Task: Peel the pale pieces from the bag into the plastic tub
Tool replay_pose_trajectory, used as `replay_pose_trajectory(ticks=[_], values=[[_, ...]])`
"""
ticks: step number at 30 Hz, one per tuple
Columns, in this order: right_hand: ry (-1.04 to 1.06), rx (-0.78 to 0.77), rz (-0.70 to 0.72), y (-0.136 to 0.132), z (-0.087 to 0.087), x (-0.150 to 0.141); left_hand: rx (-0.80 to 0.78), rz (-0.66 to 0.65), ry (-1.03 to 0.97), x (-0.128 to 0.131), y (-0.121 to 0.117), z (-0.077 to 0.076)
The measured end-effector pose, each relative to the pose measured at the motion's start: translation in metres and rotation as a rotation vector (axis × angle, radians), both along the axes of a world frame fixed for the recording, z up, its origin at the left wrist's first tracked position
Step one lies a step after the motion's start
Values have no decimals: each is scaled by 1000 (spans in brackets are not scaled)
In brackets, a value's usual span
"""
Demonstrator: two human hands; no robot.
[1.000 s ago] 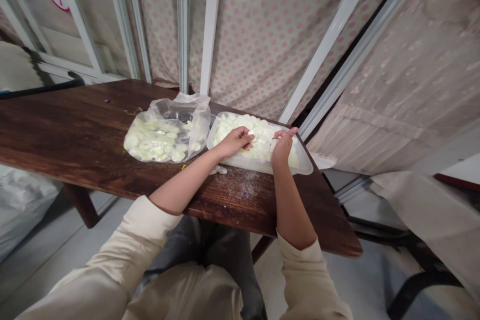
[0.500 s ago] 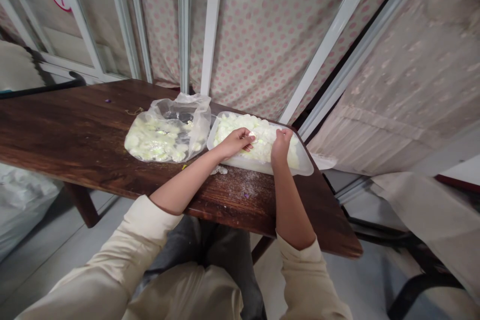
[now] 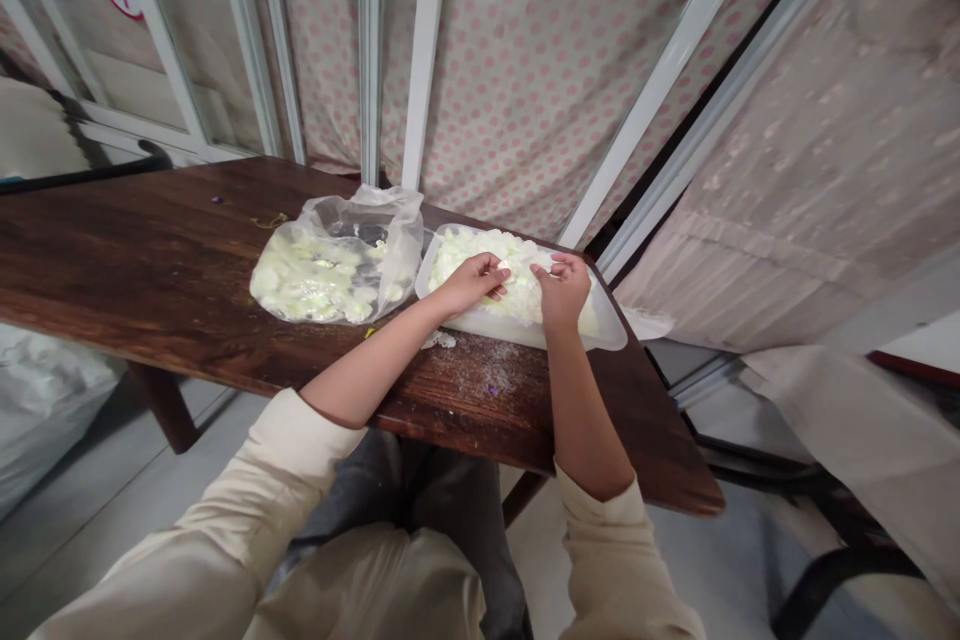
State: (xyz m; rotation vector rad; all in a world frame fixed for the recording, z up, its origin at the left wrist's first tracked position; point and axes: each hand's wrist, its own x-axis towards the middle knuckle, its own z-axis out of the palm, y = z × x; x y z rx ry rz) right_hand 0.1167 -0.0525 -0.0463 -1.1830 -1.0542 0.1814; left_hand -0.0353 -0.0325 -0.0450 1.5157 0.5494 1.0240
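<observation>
A shallow translucent plastic tray [image 3: 525, 330] stands on the dark wooden table [image 3: 150, 260], heaped with pale crumbled white-green pieces [image 3: 480, 255]. My left hand [image 3: 471, 285] rests over the tray's near side, its fingertips pinching a small white piece [image 3: 501, 267]. My right hand [image 3: 562, 290] sits on the pile a little to the right, fingers curled toward the left hand. Whether those fingers hold anything is hidden. To the left, a clear plastic bag [image 3: 337, 270] lies with similar pale pieces inside.
White crumbs [image 3: 439, 340] and a dusting of powder lie on the wood near the tray. The table's right end is close to the tray. A large white sack [image 3: 45, 410] sits on the floor at left. Polka-dot fabric hangs behind.
My right hand has come down from raised fingers and curled to the left, closer to my left hand. My left hand and the bag have barely moved.
</observation>
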Motion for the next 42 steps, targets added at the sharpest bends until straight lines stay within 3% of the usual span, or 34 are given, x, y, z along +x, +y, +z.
replay_pose_trajectory(ticks=[7, 15, 21, 26, 32, 39, 42], values=[[32, -28, 78, 2, -2, -2, -1, 25, -18, 0, 0, 0], [-355, -68, 96, -3, 2, -4, 26, 19, -66, 1, -2, 1], [-425, -94, 219, -9, 7, -10, 47, 56, -148, 1, -4, 2], [-414, -140, 259, -10, 7, -10, 66, 52, -105, 0, -3, 2], [-417, -155, 203, -8, 6, -8, 63, 135, -56, 1, 2, -3], [-352, -184, -176, -5, -1, -6, 52, 174, -76, 2, 3, -2], [-462, -158, -155, -11, 2, -12, 58, 171, -83, 1, 0, 0]])
